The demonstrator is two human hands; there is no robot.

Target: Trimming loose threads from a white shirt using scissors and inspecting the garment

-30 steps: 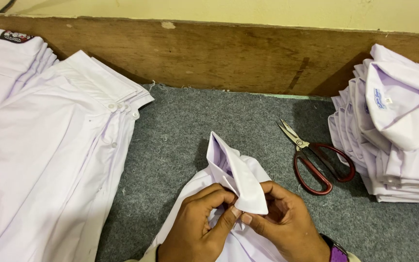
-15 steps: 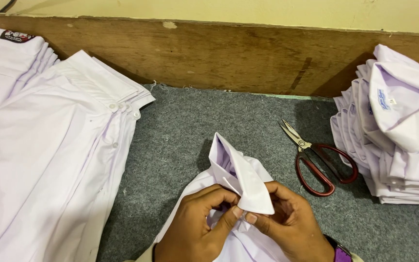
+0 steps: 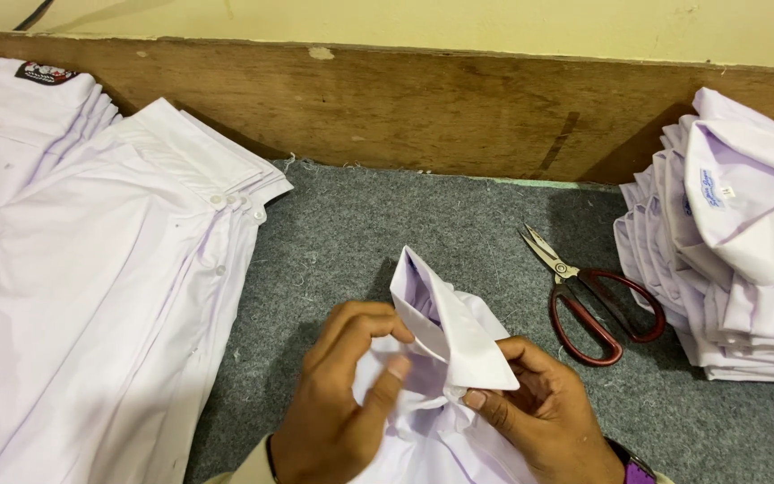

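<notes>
A: What do I have between the fingers now?

B: A white shirt collar [image 3: 448,333]. It stands up as a stiff folded point, and the rest of the white shirt [image 3: 432,430] hangs bunched under both palms.

A: How do the fingers sit on it?

B: The left hand [image 3: 338,412] has thumb and forefinger closed on the cloth just below the collar's left edge. The right hand [image 3: 544,412] pinches the lower right corner of the collar, thumb tip touching it. So both hands are clamped on the shirt, not spread.

A: Which way does the collar lie from the fingers?

B: It rises away from the fingertips, its long axis going from the right thumb up and to the left, toward the far wall. I judge the two hands about equally near; the right one holds the collar itself.

A: And outside the hands?

B: On the grey felt [image 3: 351,233], red-handled scissors [image 3: 589,300] lie near, beyond the right fingers. A stack of folded shirts [image 3: 736,260] is further right. Flat white shirts [image 3: 91,296] lie well left of the left hand.
</notes>
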